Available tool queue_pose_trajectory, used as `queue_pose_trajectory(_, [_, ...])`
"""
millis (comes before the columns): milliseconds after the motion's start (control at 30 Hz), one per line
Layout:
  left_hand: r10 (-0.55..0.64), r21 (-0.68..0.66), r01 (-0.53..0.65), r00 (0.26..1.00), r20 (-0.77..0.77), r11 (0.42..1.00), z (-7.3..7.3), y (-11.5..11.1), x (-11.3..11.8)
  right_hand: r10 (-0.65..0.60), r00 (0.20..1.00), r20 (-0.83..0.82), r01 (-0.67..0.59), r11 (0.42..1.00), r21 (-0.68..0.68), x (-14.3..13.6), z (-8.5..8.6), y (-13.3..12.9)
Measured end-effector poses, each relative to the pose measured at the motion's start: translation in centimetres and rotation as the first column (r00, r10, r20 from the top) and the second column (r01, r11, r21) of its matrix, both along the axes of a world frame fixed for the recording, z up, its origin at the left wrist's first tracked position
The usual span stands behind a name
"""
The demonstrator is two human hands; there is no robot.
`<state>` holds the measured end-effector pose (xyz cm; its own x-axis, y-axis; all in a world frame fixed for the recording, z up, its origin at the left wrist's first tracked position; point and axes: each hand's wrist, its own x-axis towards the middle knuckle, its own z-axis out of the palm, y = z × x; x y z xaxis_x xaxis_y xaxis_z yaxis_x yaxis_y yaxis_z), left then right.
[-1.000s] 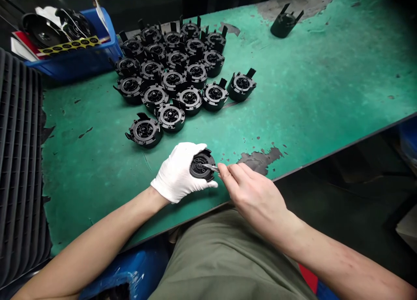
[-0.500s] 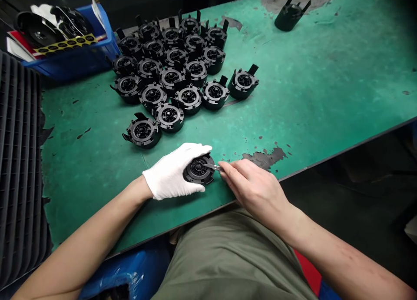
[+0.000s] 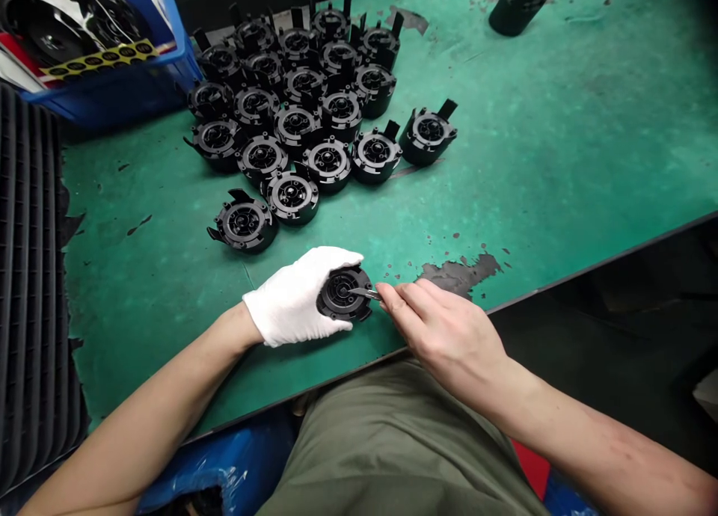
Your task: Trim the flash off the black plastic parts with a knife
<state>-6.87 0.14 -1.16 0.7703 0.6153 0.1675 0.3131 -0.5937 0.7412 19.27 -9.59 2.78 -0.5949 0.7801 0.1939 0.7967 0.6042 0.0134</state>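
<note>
My left hand (image 3: 300, 299), in a white glove, wraps round a round black plastic housing (image 3: 343, 293) near the table's front edge. The housing's ringed face is turned up towards me. My bare right hand (image 3: 443, 321) pinches a small metal scalpel (image 3: 366, 295), and its blade tip lies over the middle of that face. Whether the tip touches the plastic I cannot tell. Beyond my left hand stands a similar black housing (image 3: 245, 224) with upright tabs, at the near end of a cluster of such housings (image 3: 296, 123).
A blue bin (image 3: 129, 90) at the back left holds black parts and papers. Black ribbed trays (image 3: 28, 292) are stacked along the left edge. One more black housing (image 3: 519, 7) stands far right on the green table (image 3: 561, 142), whose surface is worn in patches.
The scalpel has shifted slightly on the housing's face and its blade lies at a flatter angle. My left hand keeps its hold. The whole view has moved a little.
</note>
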Motion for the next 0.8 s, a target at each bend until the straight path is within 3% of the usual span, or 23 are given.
queue_pose_trajectory(500, [0.055, 0.016, -0.055, 0.998, 0.023, 0.998, -0.6, -0.4, 0.3, -0.008, 1.000, 0.013, 0.008, 1.000, 0.012, 0.5, 0.3, 0.8])
queue_pose_trajectory(800, [0.057, 0.024, -0.058, 0.998, 0.035, 0.998, -0.8, -0.5, 0.3, 0.062, 0.995, 0.079, -0.066, 0.997, 0.044, -0.2, 0.8, 0.1])
